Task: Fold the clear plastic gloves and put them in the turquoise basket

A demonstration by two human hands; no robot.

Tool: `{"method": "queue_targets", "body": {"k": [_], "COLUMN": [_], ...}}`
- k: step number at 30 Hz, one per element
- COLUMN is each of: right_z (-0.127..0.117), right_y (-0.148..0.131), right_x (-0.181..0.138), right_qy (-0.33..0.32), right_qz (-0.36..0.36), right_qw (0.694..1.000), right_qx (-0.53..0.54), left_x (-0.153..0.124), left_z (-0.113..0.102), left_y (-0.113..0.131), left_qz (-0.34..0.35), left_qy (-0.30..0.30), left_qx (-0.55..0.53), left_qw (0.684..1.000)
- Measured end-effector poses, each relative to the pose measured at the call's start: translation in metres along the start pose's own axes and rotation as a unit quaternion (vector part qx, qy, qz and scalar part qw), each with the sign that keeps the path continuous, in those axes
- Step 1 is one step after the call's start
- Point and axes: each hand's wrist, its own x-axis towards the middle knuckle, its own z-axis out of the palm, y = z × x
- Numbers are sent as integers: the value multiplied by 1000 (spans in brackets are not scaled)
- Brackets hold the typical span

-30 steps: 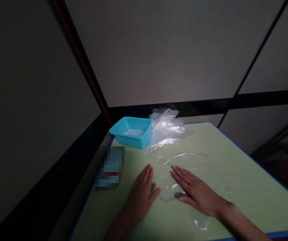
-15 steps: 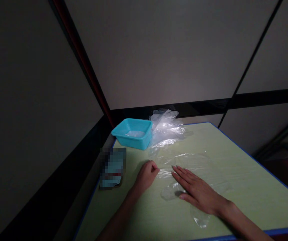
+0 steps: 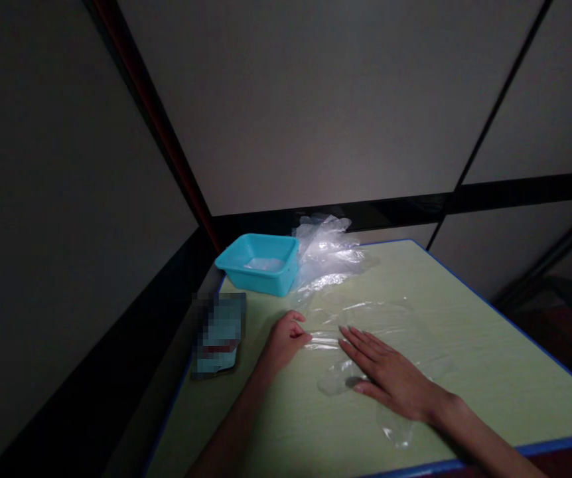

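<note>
A clear plastic glove lies spread flat on the pale green table. My right hand rests on it palm down with the fingers stretched out, pressing it to the table. My left hand sits at the glove's left edge with the fingers curled and pinched on a finger of the plastic glove.
A turquoise plastic tub stands at the table's far left corner, with a heap of clear plastic gloves beside it. A blurred-out flat item lies at the left edge. Grey partition walls enclose the table at the back and left.
My left hand went from lying flat and open beside the glove to curled, pinching the glove's left edge. My right hand stayed flat on the glove.
</note>
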Motion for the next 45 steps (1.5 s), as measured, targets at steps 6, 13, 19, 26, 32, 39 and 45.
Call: {"method": "queue_targets", "body": {"k": [6, 13, 19, 26, 32, 39, 45], "right_z": [5, 6, 10, 10, 13, -1, -5], "right_y": [0, -5, -4, -6, 2, 47, 56], "right_x": [0, 3, 4, 4, -3, -56, -74], "right_qy": [8, -6, 10, 2, 29, 23, 4], "right_qz": [5, 26, 20, 21, 50, 150, 214], "right_qw": [1000, 999, 999, 999, 996, 984, 973], "right_qx": [-17, -40, -31, -48, -75, -93, -91], "left_x": [3, -16, -49, -55, -58, -59, -57], "left_z": [-16, -7, 40, 37, 37, 37, 33], "left_y": [-4, 7, 14, -1, -4, -2, 0], "left_qz": [0, 56, 171, 189, 198, 199, 197], "left_qy": [53, 141, 19, -25, -7, -6, -20], "left_qx": [58, 194, 407, 525, 569, 583, 585], "left_qw": [997, 969, 897, 829, 798, 788, 787]}}
